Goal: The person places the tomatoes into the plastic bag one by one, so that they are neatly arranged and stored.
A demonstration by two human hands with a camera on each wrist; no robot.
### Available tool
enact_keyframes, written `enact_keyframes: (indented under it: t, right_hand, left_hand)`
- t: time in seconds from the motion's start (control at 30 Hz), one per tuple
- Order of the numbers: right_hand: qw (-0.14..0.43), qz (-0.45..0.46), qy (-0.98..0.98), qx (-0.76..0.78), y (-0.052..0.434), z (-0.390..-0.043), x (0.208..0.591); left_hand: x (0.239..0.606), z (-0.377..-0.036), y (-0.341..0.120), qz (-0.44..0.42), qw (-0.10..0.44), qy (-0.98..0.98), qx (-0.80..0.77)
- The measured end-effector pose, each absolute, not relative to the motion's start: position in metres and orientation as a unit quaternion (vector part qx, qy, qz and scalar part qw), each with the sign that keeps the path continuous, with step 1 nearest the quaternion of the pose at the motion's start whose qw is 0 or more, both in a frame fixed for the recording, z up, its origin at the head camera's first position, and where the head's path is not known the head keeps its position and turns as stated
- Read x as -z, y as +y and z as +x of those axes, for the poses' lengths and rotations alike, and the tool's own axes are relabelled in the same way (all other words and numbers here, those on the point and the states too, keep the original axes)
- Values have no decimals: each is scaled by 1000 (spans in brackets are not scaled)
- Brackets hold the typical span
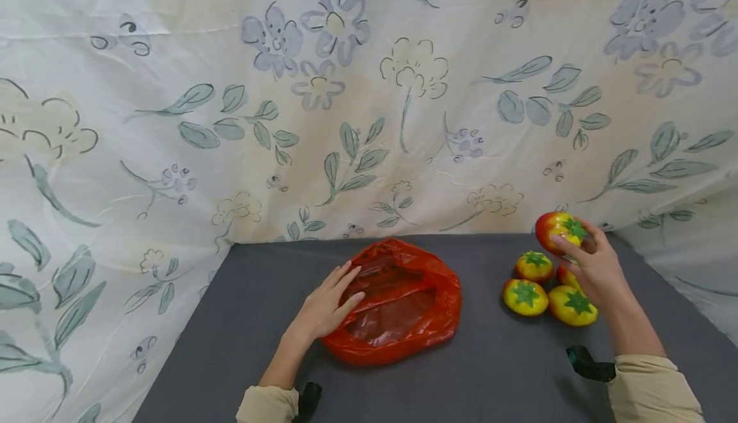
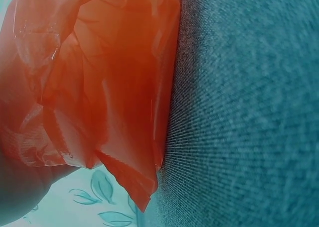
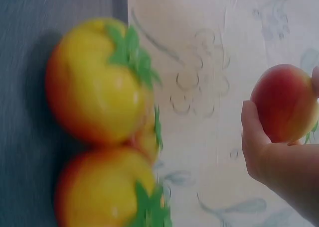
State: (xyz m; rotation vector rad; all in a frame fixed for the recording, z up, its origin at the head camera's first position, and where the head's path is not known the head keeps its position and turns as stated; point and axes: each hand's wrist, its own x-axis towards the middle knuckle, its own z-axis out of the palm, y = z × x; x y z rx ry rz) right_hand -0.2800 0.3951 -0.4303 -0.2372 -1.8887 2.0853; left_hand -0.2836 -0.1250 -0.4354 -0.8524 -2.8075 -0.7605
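Observation:
An opened red plastic bag [image 1: 446, 307] sits on the dark grey table, its mouth facing up. My left hand [image 1: 325, 304] lies against the bag's left rim with its fingers extended. In the left wrist view, the bag's side [image 2: 114, 87] covers much of that hand. At the right, my right hand [image 1: 596, 266] grips a red-and-yellow tomato [image 1: 556, 227] with a green star-shaped top, raised above the table. The right wrist view shows the held tomato [image 3: 281, 105] between thumb and fingers. Below it are several similar tomatoes [image 1: 525, 297], grouped together, one partly hidden by the hand.
A floral cloth [image 1: 357, 122] hangs behind the table's far edge and along its sides. Bare table [image 1: 484, 372] lies between the bag and the tomatoes. Black devices [image 1: 589, 364] are worn at both wrists, near the beige sleeves.

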Motion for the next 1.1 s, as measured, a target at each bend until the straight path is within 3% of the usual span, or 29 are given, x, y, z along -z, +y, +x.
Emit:
enact_keyframes:
  t: [0.17, 0.5, 1.1]
  right_hand:
    - [160, -66, -660, -731, 370, -292, 430]
    - [103, -48, -642, -758, 275, -259, 363]
    - [83, -9, -721, -688, 205, -274, 373]
  left_hand:
    - [435, -284, -124, -280, 54, -927, 244]
    - [433, -284, -123, -284, 53, -927, 240]
    - [435, -283, -123, -285, 52, -928, 236]
